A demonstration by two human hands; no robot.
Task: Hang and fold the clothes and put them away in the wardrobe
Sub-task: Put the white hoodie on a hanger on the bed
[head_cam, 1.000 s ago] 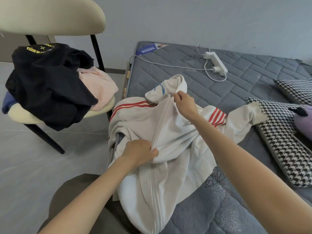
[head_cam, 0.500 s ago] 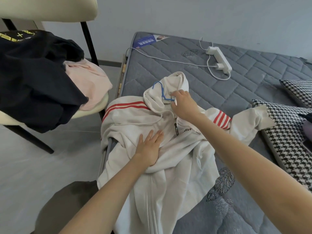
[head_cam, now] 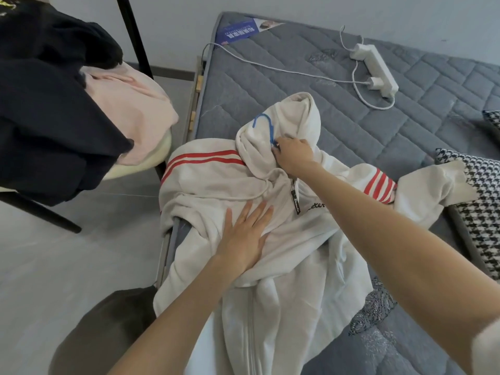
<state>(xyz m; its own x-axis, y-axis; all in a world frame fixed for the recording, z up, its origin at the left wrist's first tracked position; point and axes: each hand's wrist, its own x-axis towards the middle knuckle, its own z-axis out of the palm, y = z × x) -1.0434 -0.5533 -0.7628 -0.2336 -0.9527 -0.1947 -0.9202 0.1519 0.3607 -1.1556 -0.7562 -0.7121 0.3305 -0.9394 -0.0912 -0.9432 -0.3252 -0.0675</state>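
Note:
A white zip hoodie (head_cam: 286, 280) with red sleeve stripes lies front-up on the grey mattress (head_cam: 351, 131), its lower part hanging off the near edge. The hook of a blue hanger (head_cam: 263, 123) sticks out at the neck, lying on the hood. My left hand (head_cam: 247, 235) presses flat on the chest with fingers spread. My right hand (head_cam: 293, 155) holds the base of the hanger hook at the collar, fingers curled. The rest of the hanger is hidden inside the hoodie.
On the left, a cream chair (head_cam: 151, 158) holds a black garment (head_cam: 54, 104) over a pink one (head_cam: 130, 104). A white power strip (head_cam: 376, 69) with cable lies on the far mattress. Houndstooth pillows (head_cam: 481, 212) sit at the right.
My left hand let go of the zip seam and now lies flat on the chest. The zip is done up, and my right hand moved to the collar, where the blue hook now shows.

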